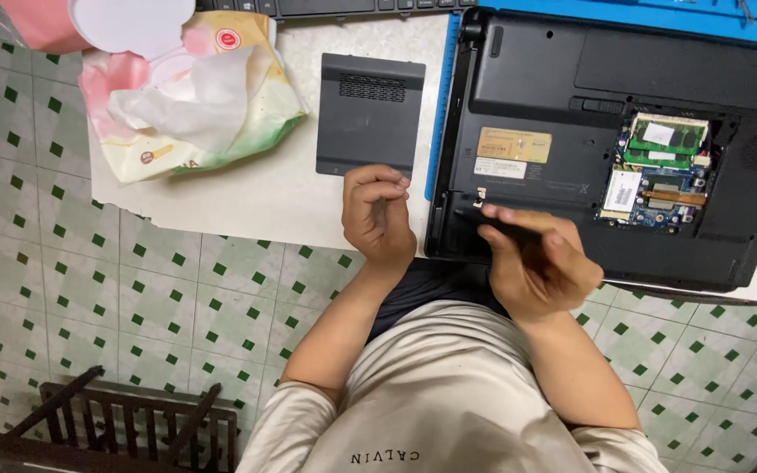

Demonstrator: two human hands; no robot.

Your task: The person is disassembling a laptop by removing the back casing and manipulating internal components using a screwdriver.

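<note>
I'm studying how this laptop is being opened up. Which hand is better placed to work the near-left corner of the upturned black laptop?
Probably the right hand: it holds a dark slim tool with its tip at that corner of the black laptop. The left hand is curled over the white table, off the laptop.

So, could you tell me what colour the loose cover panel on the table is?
The cover panel is dark grey, seen in the head view.

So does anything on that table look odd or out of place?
Yes: the laptop lies upside down with a bay open, baring green circuit boards. Its removed cover panel lies loose beside it, near a crumpled tissue pack. The right hand holds a dark tool against the laptop's edge.
</note>
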